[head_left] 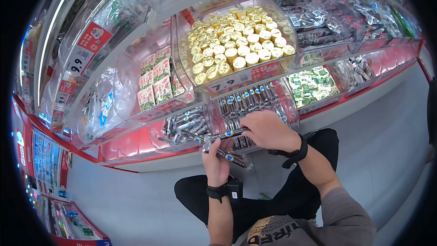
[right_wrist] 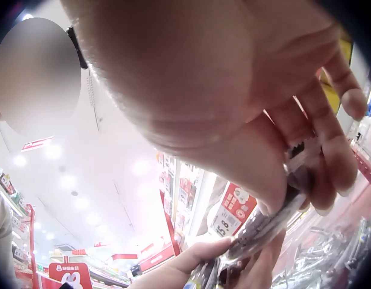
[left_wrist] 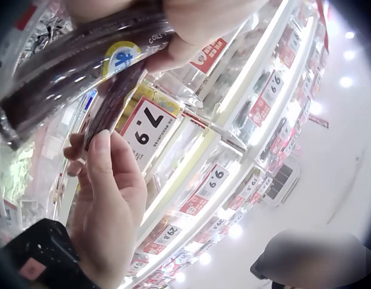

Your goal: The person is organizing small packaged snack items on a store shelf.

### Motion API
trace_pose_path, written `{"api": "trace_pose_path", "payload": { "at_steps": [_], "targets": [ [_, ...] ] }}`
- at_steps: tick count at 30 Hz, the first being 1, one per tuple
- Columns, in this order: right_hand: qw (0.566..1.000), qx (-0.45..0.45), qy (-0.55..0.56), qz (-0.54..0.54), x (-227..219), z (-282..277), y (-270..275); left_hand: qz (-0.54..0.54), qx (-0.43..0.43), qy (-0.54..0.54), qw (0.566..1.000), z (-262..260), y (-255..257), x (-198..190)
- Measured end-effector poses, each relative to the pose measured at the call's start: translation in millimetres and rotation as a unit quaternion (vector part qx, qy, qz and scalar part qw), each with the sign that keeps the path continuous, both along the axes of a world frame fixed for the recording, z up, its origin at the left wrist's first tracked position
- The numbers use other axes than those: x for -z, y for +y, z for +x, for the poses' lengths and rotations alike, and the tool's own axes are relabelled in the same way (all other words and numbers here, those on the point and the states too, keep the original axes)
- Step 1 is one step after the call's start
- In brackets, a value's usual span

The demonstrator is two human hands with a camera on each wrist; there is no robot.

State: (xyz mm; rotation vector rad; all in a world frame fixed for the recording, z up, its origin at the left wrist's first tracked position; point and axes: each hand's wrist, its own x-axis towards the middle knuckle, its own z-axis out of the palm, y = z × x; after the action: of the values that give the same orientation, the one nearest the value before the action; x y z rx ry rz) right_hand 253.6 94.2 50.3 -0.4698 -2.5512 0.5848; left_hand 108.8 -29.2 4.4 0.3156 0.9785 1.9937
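My left hand (head_left: 215, 168) grips several dark snack sticks in clear wrappers with blue-and-yellow round labels. One wrapped stick (head_left: 234, 158) slants down to the right from its fingers, and another points up to the left. In the left wrist view, a large stick (left_wrist: 71, 66) lies across the near side of that hand. My right hand (head_left: 271, 130) pinches the end of a stick (head_left: 229, 134) between thumb and fingers, while its other end meets the left hand. The right wrist view shows this stick's crimped wrapper end (right_wrist: 303, 153) at the right fingers.
Just beyond the hands, a clear bin holds rows of similar sticks (head_left: 248, 98). More sticks (head_left: 186, 120) lie in a bin to the left. Above is a bin of gold-foil-topped pieces (head_left: 241, 41), with a price tag (head_left: 232, 81) on its front. Green-and-white packets (head_left: 312, 84) fill a bin at right.
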Motion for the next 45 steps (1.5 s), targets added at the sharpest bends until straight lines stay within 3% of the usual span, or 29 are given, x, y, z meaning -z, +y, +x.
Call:
{"api": "trace_pose_path", "payload": {
  "at_steps": [4,7,10,17,26,32,38,45],
  "targets": [
    [0.999,0.032,0.027,-0.017,0,10,12,-0.012,0.009,0.011,1.0,-2,-4,-5],
    [0.99,0.14,0.001,0.011,-1,13,19,0.006,-0.003,0.014,1.0,-8,-11,-4],
    [0.98,0.192,-0.048,0.032,7,3,14,0.015,-0.014,0.013,1.0,-12,-11,-3],
    [0.99,0.114,-0.033,0.077,49,-40,-18,0.031,-0.01,-0.024,0.999,-14,-12,4],
    [0.997,0.075,0.02,-0.02,80,-57,-27,0.029,-0.007,-0.078,0.997,-18,-15,12],
    [0.978,-0.018,-0.049,-0.203,91,-57,-16,0.041,0.001,-0.079,0.996,-21,-14,19],
    [0.965,-0.076,-0.104,-0.229,98,-64,-9,0.051,0.008,-0.088,0.995,-22,-15,18],
    [0.971,-0.06,-0.104,-0.207,102,-62,-3,0.053,0.009,-0.075,0.996,-20,-14,18]
  ]
}}
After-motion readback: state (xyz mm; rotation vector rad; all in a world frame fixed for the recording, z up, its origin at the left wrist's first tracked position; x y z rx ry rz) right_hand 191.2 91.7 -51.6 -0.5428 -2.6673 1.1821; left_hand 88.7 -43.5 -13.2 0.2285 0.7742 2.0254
